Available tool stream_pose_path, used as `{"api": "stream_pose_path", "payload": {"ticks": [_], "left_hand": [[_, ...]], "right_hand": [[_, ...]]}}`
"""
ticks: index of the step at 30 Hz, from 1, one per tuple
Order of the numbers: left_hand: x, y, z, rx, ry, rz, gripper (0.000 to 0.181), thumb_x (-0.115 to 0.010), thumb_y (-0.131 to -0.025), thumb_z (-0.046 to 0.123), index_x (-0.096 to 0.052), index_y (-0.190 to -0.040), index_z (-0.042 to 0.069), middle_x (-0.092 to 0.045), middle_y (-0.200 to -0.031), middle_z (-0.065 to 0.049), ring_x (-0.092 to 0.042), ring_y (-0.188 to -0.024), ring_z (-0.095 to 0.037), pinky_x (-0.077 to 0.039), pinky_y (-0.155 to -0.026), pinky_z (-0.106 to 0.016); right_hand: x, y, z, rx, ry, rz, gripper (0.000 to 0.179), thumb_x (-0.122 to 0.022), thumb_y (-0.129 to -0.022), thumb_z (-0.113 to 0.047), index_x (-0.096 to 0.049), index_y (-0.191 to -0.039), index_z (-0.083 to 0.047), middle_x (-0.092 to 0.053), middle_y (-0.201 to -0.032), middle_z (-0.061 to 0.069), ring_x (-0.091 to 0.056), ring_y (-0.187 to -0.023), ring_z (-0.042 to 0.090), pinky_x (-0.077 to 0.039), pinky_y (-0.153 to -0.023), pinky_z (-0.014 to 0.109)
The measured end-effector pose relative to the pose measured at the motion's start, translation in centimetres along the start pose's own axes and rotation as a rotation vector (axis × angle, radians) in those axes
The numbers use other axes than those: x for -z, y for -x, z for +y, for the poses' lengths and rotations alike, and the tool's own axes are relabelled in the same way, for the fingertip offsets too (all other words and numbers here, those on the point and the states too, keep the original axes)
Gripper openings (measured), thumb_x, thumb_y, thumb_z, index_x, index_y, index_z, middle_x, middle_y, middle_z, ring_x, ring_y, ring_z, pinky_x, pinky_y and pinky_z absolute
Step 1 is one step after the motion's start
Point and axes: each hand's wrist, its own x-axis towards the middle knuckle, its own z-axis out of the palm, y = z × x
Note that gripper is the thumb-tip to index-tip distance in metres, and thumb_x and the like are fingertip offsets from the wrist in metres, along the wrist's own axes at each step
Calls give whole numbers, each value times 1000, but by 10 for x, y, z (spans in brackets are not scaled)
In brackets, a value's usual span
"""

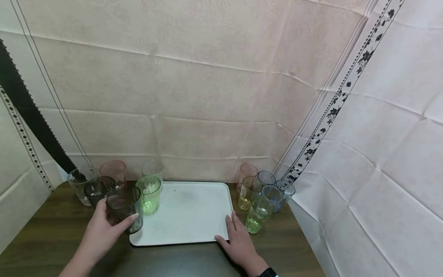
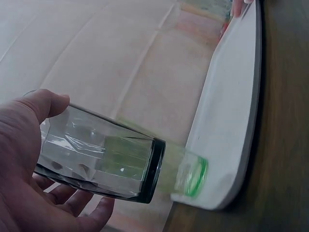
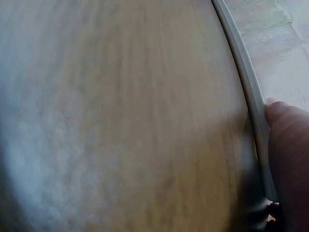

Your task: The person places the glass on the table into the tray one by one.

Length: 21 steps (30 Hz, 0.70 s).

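Observation:
My left hand (image 1: 104, 231) grips a dark grey tinted glass (image 1: 125, 209) above the left front corner of the white tray (image 1: 190, 215). In the left wrist view this glass (image 2: 101, 154) lies tilted between thumb and fingers, its thick base toward the tray. A green glass (image 1: 149, 196) stands on the tray's left side, beyond the held one. My right hand (image 1: 238, 242) rests at the tray's right front corner, fingers extended and thumb on the rim. In the right wrist view only part of that hand (image 3: 289, 145) shows beside the tray edge.
Left of the tray stand another dark glass (image 1: 98, 188), a clear glass (image 1: 80, 188) and a pink glass (image 1: 114, 171). A clear glass (image 1: 153, 168) is behind the green one. Several tinted glasses, including a green glass (image 1: 257, 215), crowd the right side. Cloth hangs behind the wooden table (image 1: 166, 261).

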Motion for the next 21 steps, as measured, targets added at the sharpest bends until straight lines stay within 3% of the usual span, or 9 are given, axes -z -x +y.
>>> {"api": "stream_pose_path", "payload": {"ticks": [3,5,11,21], "left_hand": [[-6,-4,6,-1,-8,-43,95,-79,-91,43,-24,-152,-5,-49,-140,-30,-59,-119,-30,-57,-79,-21],[-8,-7,8,5,-32,-61,98,-79,-91,47,-24,-153,-4,-48,-141,-30,-55,-123,-39,-57,-83,-32],[-17,-11,4,27,-116,-91,110,-78,-87,57,-21,-157,-6,-45,-143,-34,-52,-118,-43,-50,-88,-56],[-35,-15,-20,-44,-90,-83,103,-87,-83,43,-30,-149,-11,-49,-140,-36,-49,-128,-49,-43,-102,-67]], "right_hand": [[0,0,0,0,3,2,88,-48,-102,-67,-37,-162,-3,-21,-168,25,-30,-149,40,-37,-113,61],[0,0,0,-1,5,0,89,-48,-102,-67,-37,-162,-3,-21,-168,25,-30,-150,40,-37,-113,61],[-1,0,1,-8,11,-11,90,-45,-101,-71,-36,-163,-5,-19,-169,24,-28,-151,38,-36,-115,60],[-2,0,2,-16,7,-19,89,-46,-101,-70,-35,-163,-6,-17,-170,22,-26,-151,37,-35,-115,60]]}}
